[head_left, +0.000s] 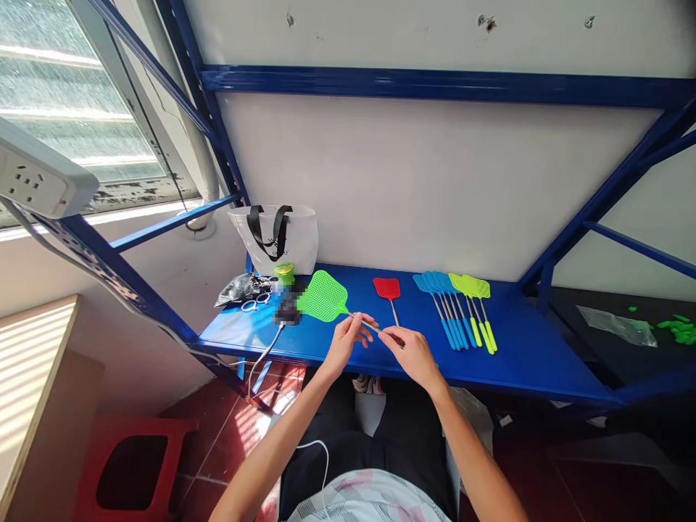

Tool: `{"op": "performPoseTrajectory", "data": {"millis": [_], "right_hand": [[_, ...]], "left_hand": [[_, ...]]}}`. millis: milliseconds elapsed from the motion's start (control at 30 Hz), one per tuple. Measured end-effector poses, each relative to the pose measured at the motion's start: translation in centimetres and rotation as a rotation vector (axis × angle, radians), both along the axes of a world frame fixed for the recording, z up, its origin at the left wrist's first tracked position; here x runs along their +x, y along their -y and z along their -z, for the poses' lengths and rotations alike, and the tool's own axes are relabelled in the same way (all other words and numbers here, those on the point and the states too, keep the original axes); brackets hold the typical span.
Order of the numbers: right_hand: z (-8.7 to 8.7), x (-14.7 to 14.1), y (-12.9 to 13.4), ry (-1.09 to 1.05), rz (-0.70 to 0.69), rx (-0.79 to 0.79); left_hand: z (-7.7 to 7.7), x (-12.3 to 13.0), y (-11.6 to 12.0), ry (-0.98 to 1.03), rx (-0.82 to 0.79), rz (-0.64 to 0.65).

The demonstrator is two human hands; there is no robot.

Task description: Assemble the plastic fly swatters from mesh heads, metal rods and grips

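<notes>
A green fly swatter [324, 296] is held above the front of the blue table, its head pointing left. My left hand [348, 339] has its fingers around the rod just below the head. My right hand [414, 352] grips the far end of the rod, where a dark tip shows. Behind my hands a red fly swatter [387, 288] lies on the table. To its right, several blue fly swatters [449, 319] lie side by side, and several yellow-green ones [481, 319] lie beside them.
The blue table [538, 355] holds a white bag [299, 235], a green tub [284, 272], scissors [257, 301] and a dark plastic bag [237, 290] at left. A white cable [266, 354] hangs over the front edge. Blue frame posts flank both sides.
</notes>
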State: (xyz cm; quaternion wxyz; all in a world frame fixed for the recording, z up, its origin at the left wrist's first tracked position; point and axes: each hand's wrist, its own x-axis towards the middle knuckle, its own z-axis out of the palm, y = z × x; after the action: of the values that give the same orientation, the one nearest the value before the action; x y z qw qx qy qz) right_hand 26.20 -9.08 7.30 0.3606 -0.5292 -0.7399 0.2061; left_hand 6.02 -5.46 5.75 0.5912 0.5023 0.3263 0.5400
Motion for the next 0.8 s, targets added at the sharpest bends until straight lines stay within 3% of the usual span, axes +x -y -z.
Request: {"op": "performPoseTrajectory", "data": {"millis": [467,633,800], "right_hand": [[-0.1,-0.6,0.2,0.070,0.011,0.015],[0.3,-0.4,0.2,0.179,0.041,0.037],[-0.6,2.3,-0.4,0.200,0.021,-0.007]], "left_hand": [[0.6,0.9,0.2,-0.008,0.018,0.065],[0.1,-0.3,-0.1,0.031,0.034,-0.058],[-1.3,-3.3,-1.4,0.088,0.047,-0.262]]}}
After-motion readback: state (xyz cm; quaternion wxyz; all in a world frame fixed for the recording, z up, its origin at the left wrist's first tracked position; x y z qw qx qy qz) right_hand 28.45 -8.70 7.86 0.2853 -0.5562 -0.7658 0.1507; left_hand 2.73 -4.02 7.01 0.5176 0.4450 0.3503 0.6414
